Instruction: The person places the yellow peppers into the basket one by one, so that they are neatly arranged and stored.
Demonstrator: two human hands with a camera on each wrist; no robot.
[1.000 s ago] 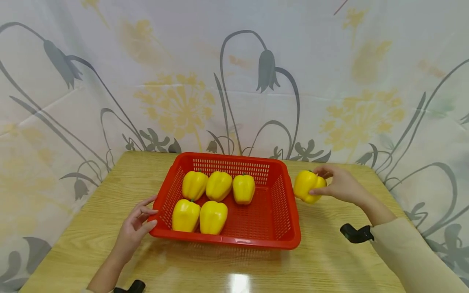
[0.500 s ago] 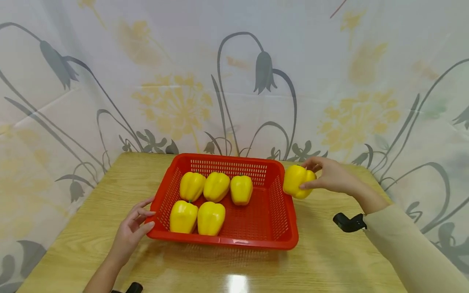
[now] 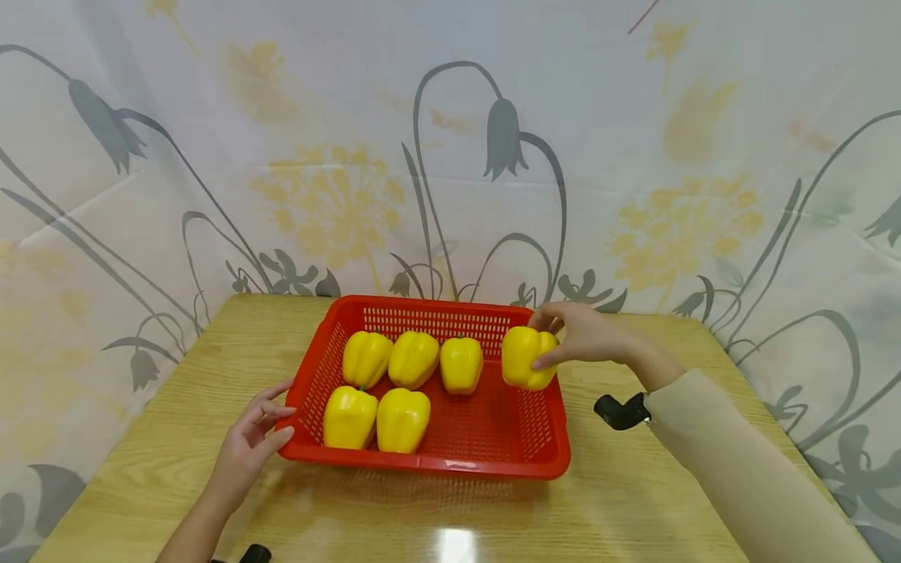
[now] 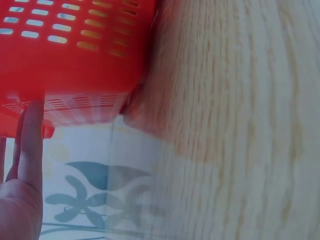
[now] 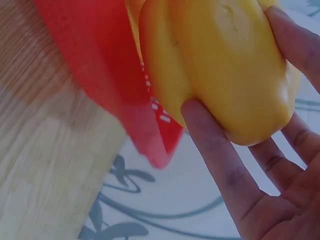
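Note:
My right hand (image 3: pixel 587 336) holds a yellow bell pepper (image 3: pixel 524 358) between thumb and fingers, over the right end of a red plastic basket (image 3: pixel 479 463). The right wrist view shows the fingers around the glossy pepper (image 5: pixel 225 70), with the basket wall (image 5: pixel 107 60) behind it. At the basket's front left corner my left hand (image 3: pixel 242 453) rests its thumb and fingertips against the rim. From the left wrist, extended fingers (image 4: pixel 31 145) touch the outside of the basket (image 4: pixel 75 65). Several more yellow bell peppers (image 3: pixel 404 420) stand in two rows in the basket's left and middle.
The basket stands on a light wood-grain table (image 3: pixel 211 367). Behind the table hangs a pale cloth (image 3: pixel 352 94) printed with grey and yellow flowers. A black wrist mount (image 3: pixel 621 411) sticks out below the right sleeve (image 3: pixel 732 461).
The right hand has carried the bell pepper leftward, from beside the basket across its right rim to over its inside. The left hand stays at the corner.

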